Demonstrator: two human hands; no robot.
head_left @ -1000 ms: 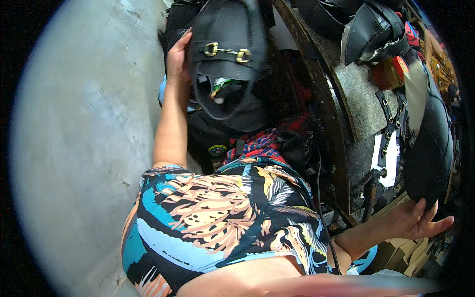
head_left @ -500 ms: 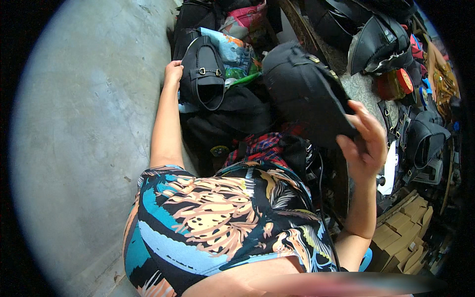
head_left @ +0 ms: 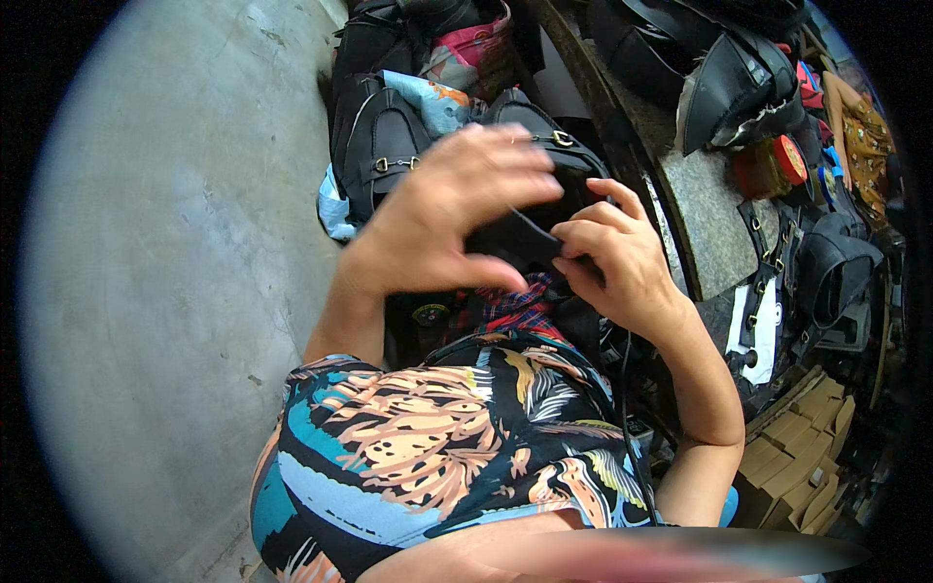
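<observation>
A black loafer-style shoe (head_left: 533, 119) with a gold-coloured metal bit across its front lies over my lap. My right hand (head_left: 617, 257) pinches the rim near its heel end, fingers curled. Stretched across that shoe's opening is my left hand (head_left: 452, 209), fingers apart and slightly blurred, with nothing seen in it. It hides part of both shoes. Left of it, a matching black shoe (head_left: 389, 131) rests with its toe pointing away, on or against dark cloth and a light-blue plastic bag (head_left: 335, 209).
A stone slab (head_left: 714, 233) at the right bears black shoe uppers (head_left: 739, 87) and a red-lidded jar (head_left: 777, 167). Buckled straps (head_left: 758, 311) lie on a white piece beside another black upper (head_left: 836, 272). Flattened cardboard (head_left: 797, 447) sits lower right; a grey floor (head_left: 185, 291) spans the left.
My left hand has let go of the left shoe and moved right, over the other one. My right hand has brought its shoe lower and leftward, turning the opening up.
</observation>
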